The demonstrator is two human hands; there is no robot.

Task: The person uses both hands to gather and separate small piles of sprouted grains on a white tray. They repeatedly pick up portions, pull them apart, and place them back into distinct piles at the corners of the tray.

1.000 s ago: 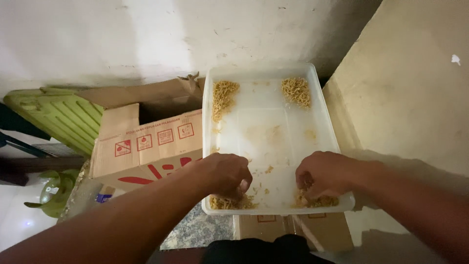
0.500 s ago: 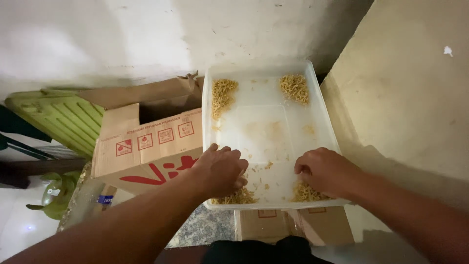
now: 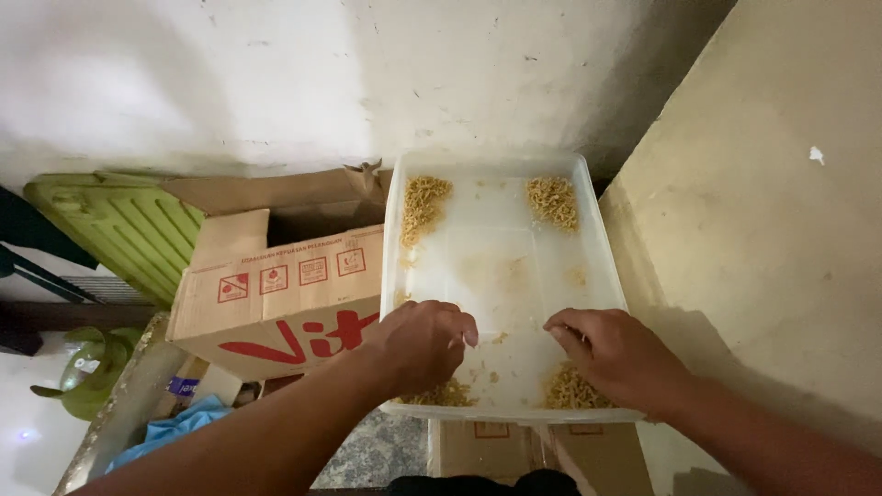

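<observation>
support: cardboard box [image 3: 514, 450] | on it: clear plastic tub [image 3: 614, 276] | in tub: noodle clumps [image 3: 552, 200]

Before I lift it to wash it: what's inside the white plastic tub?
The tub holds four small piles of dry yellow noodle bits, one per corner, plus crumbs on its floor. The left hand and right hand cover part of the two near piles.

Left hand [image 3: 424, 344] covers near-left noodle pile [image 3: 447, 395]; fingertips curled under, grip unclear. Right hand [image 3: 617, 356] hides part of near-right pile [image 3: 570, 389]. Both forearms cut off by bottom edge. Tub [image 3: 501, 170] hides most of box beneath [image 3: 514, 445]. Green object [image 3: 87, 367] at left edge blurred.
</observation>
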